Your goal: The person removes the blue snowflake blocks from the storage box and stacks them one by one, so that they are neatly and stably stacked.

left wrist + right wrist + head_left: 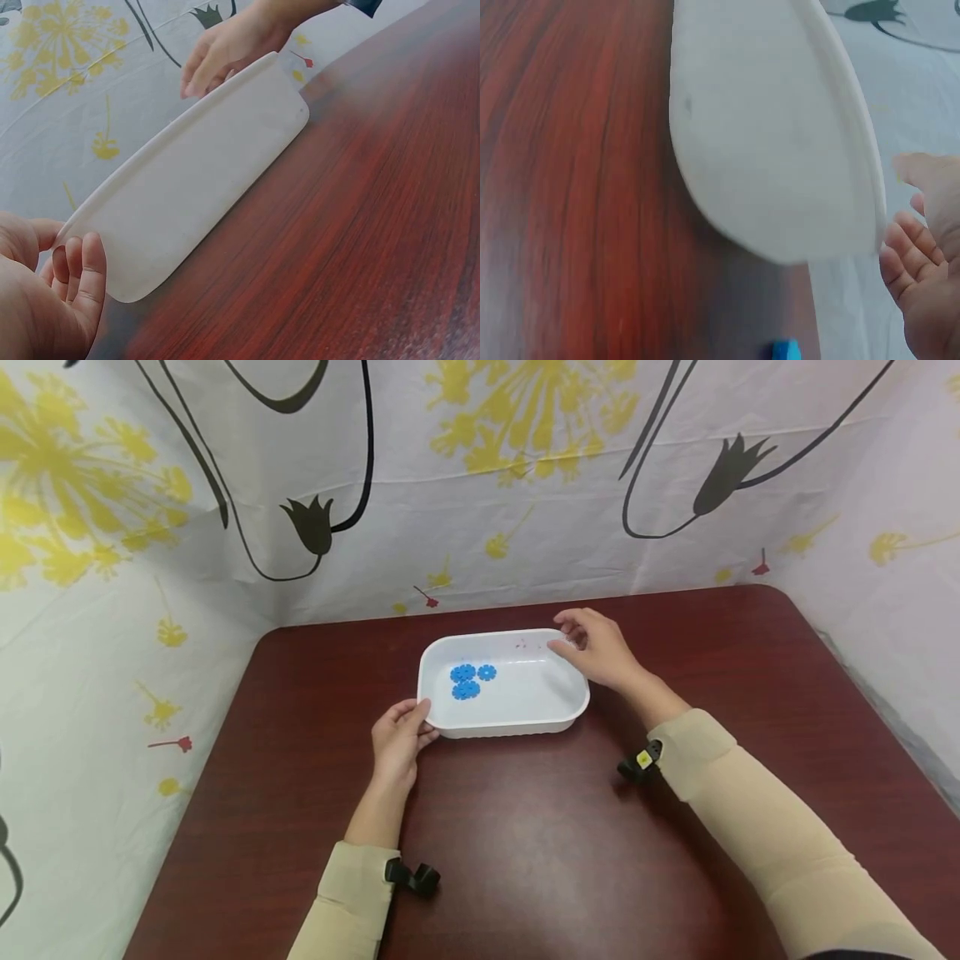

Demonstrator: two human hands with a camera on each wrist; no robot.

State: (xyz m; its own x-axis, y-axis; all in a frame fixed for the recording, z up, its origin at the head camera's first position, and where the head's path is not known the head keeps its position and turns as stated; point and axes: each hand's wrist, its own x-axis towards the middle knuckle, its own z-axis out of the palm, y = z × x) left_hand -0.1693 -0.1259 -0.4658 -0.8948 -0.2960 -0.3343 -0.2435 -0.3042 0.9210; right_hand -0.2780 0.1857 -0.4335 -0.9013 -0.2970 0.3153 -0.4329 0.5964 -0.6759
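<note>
A white rectangular tray [532, 695] with rounded corners sits on the table. Several blue notched plastic discs [466, 690] lie at its left end. My left hand [396, 745] pinches the near left corner, thumb over the rim and fingers against the outside; the left wrist view also shows this hand [56, 289] at the rim. At the far right corner, my right hand [600, 650] hovers by the rim with thumb and fingers apart and loosely bent. In the right wrist view that hand [930, 247] has nothing between thumb and fingers.
The dark red wooden table [517, 827] ends just behind the tray, against a patterned cloth [480, 527]. A small blue piece [786, 350] shows on the table beyond the tray's right end in the right wrist view. Black wrist cameras [412, 877] stick out from both sleeves.
</note>
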